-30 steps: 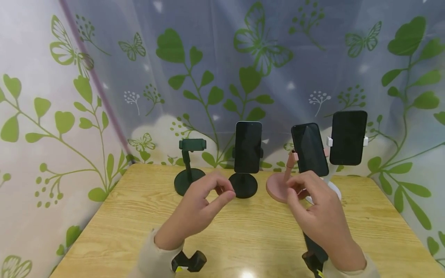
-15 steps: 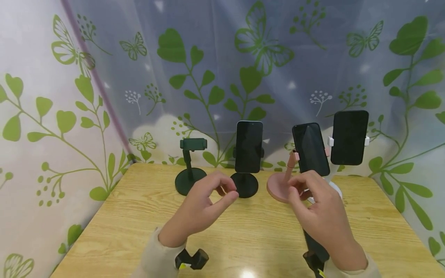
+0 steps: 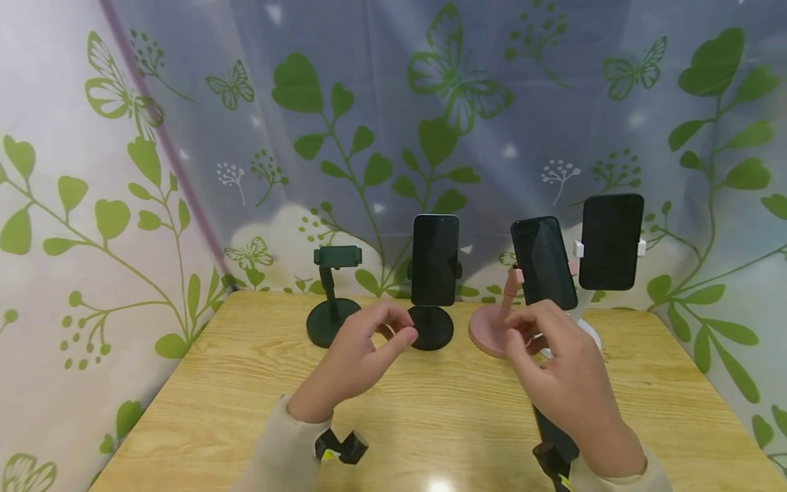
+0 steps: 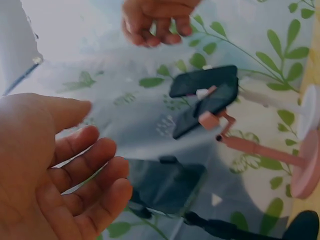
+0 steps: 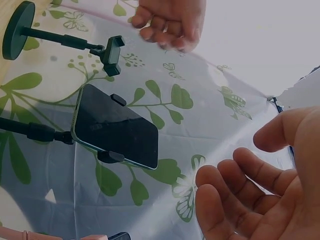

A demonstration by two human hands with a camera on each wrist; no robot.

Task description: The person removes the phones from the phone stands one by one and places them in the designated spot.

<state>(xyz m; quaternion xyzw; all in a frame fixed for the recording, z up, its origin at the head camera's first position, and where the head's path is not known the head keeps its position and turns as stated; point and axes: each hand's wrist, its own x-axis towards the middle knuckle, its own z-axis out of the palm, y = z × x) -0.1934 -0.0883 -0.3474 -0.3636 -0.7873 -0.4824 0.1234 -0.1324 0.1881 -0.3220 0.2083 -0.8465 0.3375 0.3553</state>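
Both hands hover over the table with loosely bent fingers and nothing in them. My left hand [image 3: 363, 355] is in front of the dark green phone stand [image 3: 332, 301], whose clamp bears no phone, and near the black stand [image 3: 432, 329] with a phone [image 3: 435, 260] clamped upright. My right hand [image 3: 565, 376] is in front of the pink stand [image 3: 488, 331], which carries a tilted phone [image 3: 544, 262]. Behind it the white stand [image 3: 590, 331], partly hidden, holds another phone [image 3: 611, 241]. Beneath my right hand a dark phone [image 3: 555, 432] lies on the table, partly covered.
The wooden table [image 3: 430, 403] has its far edge against a curtain [image 3: 381, 102] printed with leaves and butterflies. The stands form a row along that far edge. A small black device [image 3: 344, 447] is strapped to my left wrist.
The head view shifts slightly. My hands keep nearly the same pose, and the stands and phones stay where they were.
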